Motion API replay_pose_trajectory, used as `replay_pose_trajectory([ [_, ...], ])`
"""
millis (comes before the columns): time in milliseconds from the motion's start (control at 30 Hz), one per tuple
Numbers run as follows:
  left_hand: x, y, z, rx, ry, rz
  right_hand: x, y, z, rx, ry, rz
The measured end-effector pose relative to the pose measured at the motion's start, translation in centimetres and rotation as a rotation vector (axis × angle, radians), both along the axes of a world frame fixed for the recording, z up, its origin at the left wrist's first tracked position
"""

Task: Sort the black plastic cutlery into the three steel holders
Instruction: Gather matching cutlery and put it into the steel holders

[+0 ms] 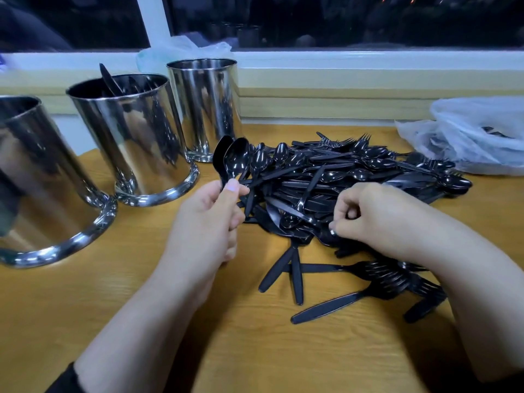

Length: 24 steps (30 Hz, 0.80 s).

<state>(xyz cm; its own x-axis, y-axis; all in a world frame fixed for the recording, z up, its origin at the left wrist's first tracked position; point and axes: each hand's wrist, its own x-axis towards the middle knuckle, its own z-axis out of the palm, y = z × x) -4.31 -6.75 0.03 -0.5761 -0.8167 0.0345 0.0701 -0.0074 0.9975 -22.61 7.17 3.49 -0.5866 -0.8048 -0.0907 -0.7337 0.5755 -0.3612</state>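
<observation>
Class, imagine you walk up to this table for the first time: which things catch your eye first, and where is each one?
First, the big heap of black cutlery spread over the middle of the wooden table. Next, three shiny steel holders in a row on the left, the middle one already holding pieces. Then the hands: the left hand holds spoons upright, while the right hand picks at the heap.

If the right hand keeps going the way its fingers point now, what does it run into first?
The right hand points left and slightly down into the cutlery pile. Its fingertips are already at the pile's near edge, so it would most likely meet the tangled spoons and knives there at once; exact contact is hard to judge.
</observation>
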Motion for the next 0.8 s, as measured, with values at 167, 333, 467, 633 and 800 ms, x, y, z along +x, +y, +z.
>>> replay_pose_trajectory([
  [167,0.0,-0.2,0.0,-0.020,-0.016,0.015,-1.1,0.3,0.5,-0.520,0.067,-0.137],
  [333,0.2,-0.3,0.4,-0.323,-0.089,0.144,-0.5,0.2,0.5,-0.760,-0.017,0.013],
  [467,0.3,-0.1,0.7,-0.415,-0.145,0.111,1.3,-0.7,0.1,-0.788,-0.134,0.161],
  [633,0.2,0.7,1.3,-0.167,-0.105,-0.164,3.0,-3.9,0.2,-0.848,-0.121,0.226],
  [800,0.5,-0.2,0.6,-0.015,-0.092,-0.062,1.6,-5.9,-0.2,-0.741,-0.048,0.154],
])
